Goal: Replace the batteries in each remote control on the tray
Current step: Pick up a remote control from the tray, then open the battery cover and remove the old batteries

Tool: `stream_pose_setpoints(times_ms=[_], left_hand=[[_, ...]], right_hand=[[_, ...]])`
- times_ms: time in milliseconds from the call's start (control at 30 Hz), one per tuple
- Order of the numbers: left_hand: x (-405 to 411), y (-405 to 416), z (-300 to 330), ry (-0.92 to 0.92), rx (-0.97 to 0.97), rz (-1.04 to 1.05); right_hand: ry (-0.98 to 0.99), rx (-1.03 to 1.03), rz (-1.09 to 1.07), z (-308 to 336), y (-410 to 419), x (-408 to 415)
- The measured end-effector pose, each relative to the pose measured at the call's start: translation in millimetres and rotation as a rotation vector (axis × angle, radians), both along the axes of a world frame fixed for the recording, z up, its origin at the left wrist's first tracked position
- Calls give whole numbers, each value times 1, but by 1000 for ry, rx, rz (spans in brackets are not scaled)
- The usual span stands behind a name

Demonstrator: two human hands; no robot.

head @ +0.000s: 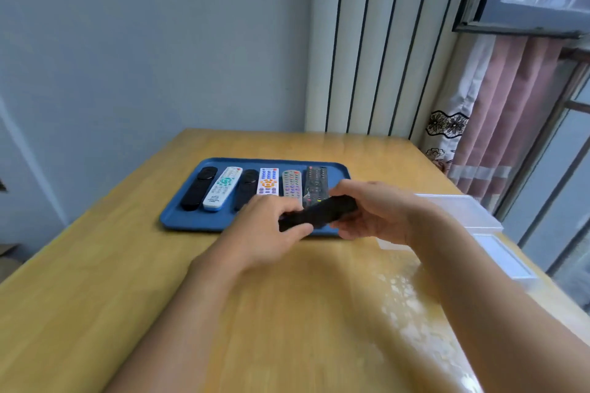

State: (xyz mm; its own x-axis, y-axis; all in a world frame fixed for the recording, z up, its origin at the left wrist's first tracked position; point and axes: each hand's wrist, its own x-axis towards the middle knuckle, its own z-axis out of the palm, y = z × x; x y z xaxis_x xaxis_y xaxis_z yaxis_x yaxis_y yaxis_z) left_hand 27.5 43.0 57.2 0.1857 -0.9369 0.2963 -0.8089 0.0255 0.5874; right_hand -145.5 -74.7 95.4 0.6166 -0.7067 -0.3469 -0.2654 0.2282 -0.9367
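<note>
Both my left hand [271, 226] and right hand [367, 210] are gripping a black remote [319, 214] just above the blue tray's [178, 217] near edge, fingers clamped around it; next I judge its battery cover needs sliding off.

Tray [178, 217]: solid blue. Table [127, 297]: yellow-tan wood grain w/ glossy pale reflections at right.

Remotes on tray, L to R:
- 1st remote [198, 189]: plain black.
- 2nd remote [222, 188]: white body, teal btn cluster, blue lower end.
- 3rd remote [247, 185]: plain black.
- 4th remote [268, 181]: white w/ blue, orange and purple btns.
- 5th remote [291, 183]: grey w/ multicoloured btns, red at top.
- 6th remote [315, 180]: dark, small coloured btns.

Held remote [319, 213]: black, no markings visible.

Wall [127, 41]: pale blue-grey. Radiator panel [367, 41]: off-white w/ dark vertical stripes. Curtain [510, 105]: dusty pink, white edge w/ black floral lace pattern. Boxes [463, 210]: clear/whitish.
</note>
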Motion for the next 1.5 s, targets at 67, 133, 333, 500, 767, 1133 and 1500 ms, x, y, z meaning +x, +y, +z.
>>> stream_pose_setpoints(times_ms=[67, 133, 333, 500, 767, 1133, 1500], left_hand=[[-11, 1, -5, 282, 112, -56], [-25, 4, -6, 725, 219, -175], [-49, 9, -26, 1114, 260, -172], [-57, 7, -32, 1083, 279, -155], [-64, 5, -35, 797, 172, 33], [-64, -1, -42, 792, 161, 36], [-27, 10, -38, 1121, 93, 146]], right_hand=[[-30, -119, -121, -15, 6, 3], [-154, -296, -189, -30, 12, 6], [-266, -491, -134, -54, 23, -1], [-222, -458, -30, -67, 27, -11], [-287, -484, -200, -82, 32, -5], [-294, -678, -248, -83, 30, -10], [319, -981, 10, -80, 42, -19]])
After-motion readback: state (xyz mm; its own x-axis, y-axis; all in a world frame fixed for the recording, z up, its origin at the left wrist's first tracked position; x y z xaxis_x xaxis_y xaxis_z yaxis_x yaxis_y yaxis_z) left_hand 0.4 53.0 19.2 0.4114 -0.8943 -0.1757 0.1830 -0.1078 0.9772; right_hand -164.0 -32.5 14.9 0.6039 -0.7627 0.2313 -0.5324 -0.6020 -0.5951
